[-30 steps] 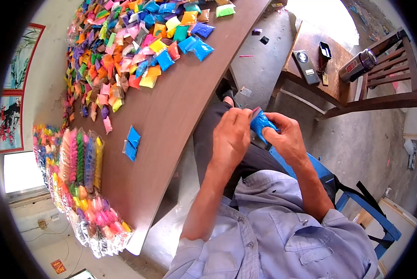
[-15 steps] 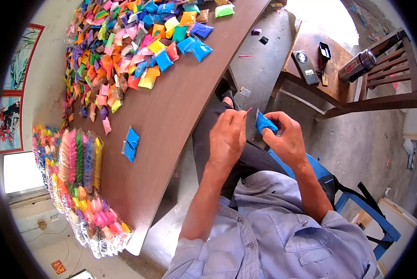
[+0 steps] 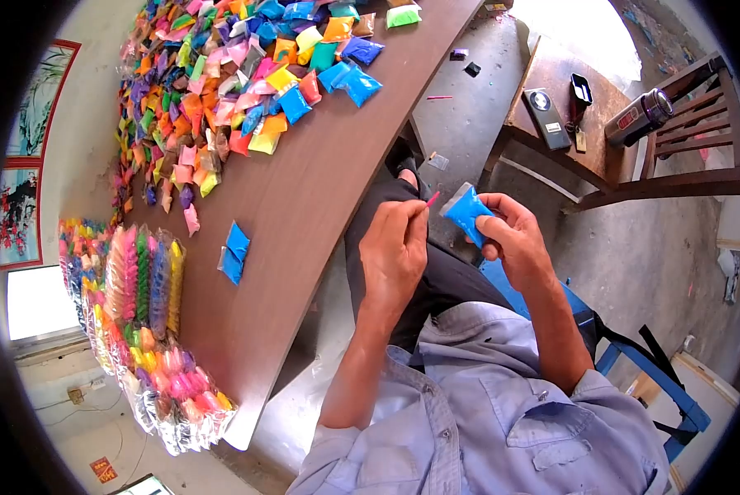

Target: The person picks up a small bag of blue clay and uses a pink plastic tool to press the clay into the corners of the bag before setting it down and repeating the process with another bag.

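My left hand (image 3: 393,254) is closed in a pinch around a thin pink stick (image 3: 432,199), whose tip points toward the packet. In my right hand (image 3: 514,235) is a small clear packet with blue filling (image 3: 467,214), gripped between thumb and fingers, its clear end tilted up and left. A small gap separates the stick from the packet. On the table (image 3: 304,190), left of my hands, lie blue packets (image 3: 234,253) close together. What the curled fingers of my left hand cover is hidden.
Many colorful packets (image 3: 246,91) are heaped at the table's far end. Clear bags of colorful twisted pieces (image 3: 147,280) stand at the near left edge. To the right, a wooden stool (image 3: 543,62) carries a dark device (image 3: 546,118) and a flask (image 3: 638,117), beside a wooden chair (image 3: 704,177).
The packet in my right hand has turned and risen slightly, showing more of its blue side and clear end. My left hand has shifted slightly left and down with the stick.
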